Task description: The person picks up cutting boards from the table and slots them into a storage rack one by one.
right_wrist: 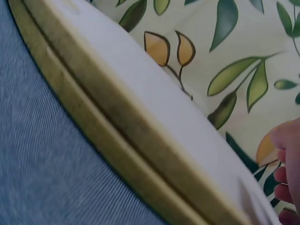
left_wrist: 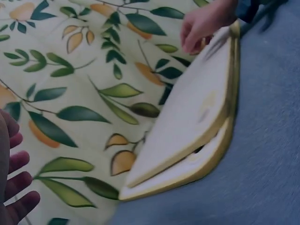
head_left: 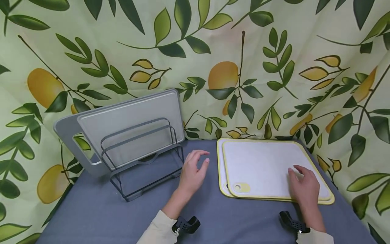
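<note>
Two white cutting boards with yellow rims lie stacked flat on the right side of the table, the upper board (head_left: 262, 166) set slightly off the lower board (head_left: 221, 176). My right hand (head_left: 306, 186) hovers over the upper board's right end, fingers loosely bent and holding nothing; the right wrist view shows its fingers (right_wrist: 281, 180) at the right edge. Between the boards and a dark wire rack (head_left: 146, 166), my left hand (head_left: 193, 171) is raised with fingers relaxed and nothing in it. Its spread fingers (left_wrist: 21, 185) show at the left of the left wrist view.
Leaning upright in the rack are a light grey board (head_left: 137, 125) and, behind it, a darker grey board (head_left: 68, 132) with a handle opening. A grey-blue cloth (head_left: 237, 220) covers the table. A leaf-and-fruit patterned curtain (head_left: 195, 78) hangs right behind everything.
</note>
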Demonstrator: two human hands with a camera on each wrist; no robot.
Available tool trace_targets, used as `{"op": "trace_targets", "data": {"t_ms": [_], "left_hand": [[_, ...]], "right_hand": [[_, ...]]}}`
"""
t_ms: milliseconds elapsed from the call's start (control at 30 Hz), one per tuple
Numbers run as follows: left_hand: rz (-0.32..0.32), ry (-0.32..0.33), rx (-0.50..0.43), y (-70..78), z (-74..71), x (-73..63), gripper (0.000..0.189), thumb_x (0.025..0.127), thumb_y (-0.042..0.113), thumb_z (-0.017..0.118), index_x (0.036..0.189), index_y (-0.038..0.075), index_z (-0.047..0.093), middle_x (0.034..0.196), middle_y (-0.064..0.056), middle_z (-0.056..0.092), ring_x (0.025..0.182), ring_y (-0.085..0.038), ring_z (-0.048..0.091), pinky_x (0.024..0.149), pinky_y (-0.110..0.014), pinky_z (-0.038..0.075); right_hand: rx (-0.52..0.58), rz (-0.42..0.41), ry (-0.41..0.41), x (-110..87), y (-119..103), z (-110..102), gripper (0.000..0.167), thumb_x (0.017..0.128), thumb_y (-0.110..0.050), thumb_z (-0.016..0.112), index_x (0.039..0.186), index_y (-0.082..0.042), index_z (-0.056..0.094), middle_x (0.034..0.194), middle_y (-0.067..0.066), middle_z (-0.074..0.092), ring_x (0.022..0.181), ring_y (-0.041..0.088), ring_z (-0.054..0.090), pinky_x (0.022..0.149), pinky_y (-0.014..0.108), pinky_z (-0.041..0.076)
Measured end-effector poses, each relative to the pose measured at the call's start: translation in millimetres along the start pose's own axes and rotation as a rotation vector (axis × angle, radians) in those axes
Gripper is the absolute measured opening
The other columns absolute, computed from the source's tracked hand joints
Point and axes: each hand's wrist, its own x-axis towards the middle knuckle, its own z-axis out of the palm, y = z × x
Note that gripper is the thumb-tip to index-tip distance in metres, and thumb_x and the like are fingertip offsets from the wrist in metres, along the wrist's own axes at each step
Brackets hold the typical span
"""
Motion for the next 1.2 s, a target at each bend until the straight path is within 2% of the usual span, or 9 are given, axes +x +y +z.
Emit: {"op": "trace_targets", "data": {"t_ms": [133, 267, 433, 567, 667, 767, 833, 933, 1200], "left_hand": [[-0.069, -0.047, 0.009, -6.6, 17.7, -3.0, 0.023, 0.100, 0.022, 0.060, 0.118, 0.016, 0.071, 0.125, 0.001, 0.067, 0.115, -0.018, 0.060, 0.095, -0.042, 0.051], [-0.134, -0.074, 0.010, -11.6, 37.5, -5.3, 0.024, 0.101, 0.024, 0.058, 0.119, 0.017, 0.071, 0.126, 0.000, 0.067, 0.119, -0.020, 0.061, 0.097, -0.044, 0.051], [-0.219, -0.102, -0.004, -11.6, 62.5, -3.0, 0.025, 0.100, 0.025, 0.058, 0.121, 0.019, 0.071, 0.127, -0.001, 0.067, 0.125, -0.021, 0.060, 0.103, -0.044, 0.049], [-0.232, -0.097, -0.026, -10.7, 73.4, -3.0, 0.025, 0.100, 0.023, 0.059, 0.120, 0.017, 0.071, 0.123, -0.002, 0.069, 0.121, -0.024, 0.063, 0.098, -0.042, 0.051], [-0.222, -0.080, -0.057, -13.3, 78.1, -3.3, 0.025, 0.099, 0.022, 0.058, 0.119, 0.014, 0.072, 0.120, -0.003, 0.069, 0.117, -0.026, 0.065, 0.095, -0.042, 0.052], [-0.253, -0.072, -0.112, -18.8, 82.6, -4.3, 0.025, 0.099, 0.020, 0.059, 0.119, 0.011, 0.071, 0.119, -0.005, 0.069, 0.119, -0.026, 0.064, 0.100, -0.043, 0.051], [-0.277, -0.066, -0.149, -23.3, 85.6, -6.5, 0.025, 0.098, 0.018, 0.059, 0.119, 0.010, 0.071, 0.120, -0.006, 0.069, 0.121, -0.026, 0.063, 0.103, -0.045, 0.050], [-0.307, -0.062, -0.189, -30.5, 90.5, -10.4, 0.025, 0.098, 0.016, 0.060, 0.120, 0.009, 0.071, 0.121, -0.008, 0.069, 0.120, -0.027, 0.063, 0.102, -0.045, 0.049], [-0.322, -0.032, -0.234, -39.3, 99.5, -14.8, 0.029, 0.096, 0.016, 0.063, 0.123, 0.009, 0.070, 0.127, -0.011, 0.071, 0.116, -0.029, 0.066, 0.101, -0.044, 0.052]], "right_hand": [[0.014, 0.058, 0.033, -1.6, 6.7, 1.9, 0.044, 0.101, -0.025, 0.053, 0.131, 0.008, 0.060, 0.130, 0.033, 0.057, 0.124, 0.050, 0.049, 0.105, 0.061, 0.035], [0.014, 0.071, 0.091, 0.4, 12.9, 1.2, 0.045, 0.100, -0.025, 0.053, 0.130, 0.009, 0.060, 0.128, 0.035, 0.057, 0.125, 0.053, 0.047, 0.106, 0.063, 0.032], [-0.040, 0.105, 0.151, -0.3, 20.5, -0.2, 0.047, 0.099, -0.026, 0.052, 0.128, 0.009, 0.060, 0.126, 0.036, 0.058, 0.121, 0.055, 0.046, 0.103, 0.064, 0.032], [-0.066, 0.158, 0.170, -2.6, 23.7, 1.2, 0.049, 0.099, -0.029, 0.051, 0.129, 0.008, 0.060, 0.126, 0.036, 0.057, 0.119, 0.057, 0.045, 0.101, 0.065, 0.031], [-0.066, 0.195, 0.215, -0.8, 24.2, 2.3, 0.050, 0.098, -0.031, 0.052, 0.129, 0.006, 0.061, 0.128, 0.036, 0.056, 0.123, 0.057, 0.043, 0.110, 0.064, 0.027], [-0.057, 0.229, 0.255, 0.2, 25.5, 2.1, 0.051, 0.097, -0.033, 0.053, 0.130, 0.005, 0.062, 0.130, 0.037, 0.055, 0.127, 0.056, 0.041, 0.119, 0.062, 0.020], [-0.055, 0.263, 0.247, -0.4, 26.5, 1.2, 0.052, 0.098, -0.034, 0.052, 0.132, 0.005, 0.060, 0.133, 0.037, 0.054, 0.131, 0.055, 0.039, 0.122, 0.060, 0.016], [-0.048, 0.303, 0.213, -0.7, 28.1, 0.5, 0.057, 0.098, -0.036, 0.050, 0.138, 0.004, 0.056, 0.139, 0.035, 0.052, 0.134, 0.054, 0.038, 0.122, 0.060, 0.016], [-0.055, 0.353, 0.149, 3.1, 30.6, -4.2, 0.066, 0.098, -0.039, 0.048, 0.150, 0.002, 0.043, 0.151, 0.032, 0.043, 0.142, 0.053, 0.030, 0.120, 0.063, 0.013]]}}
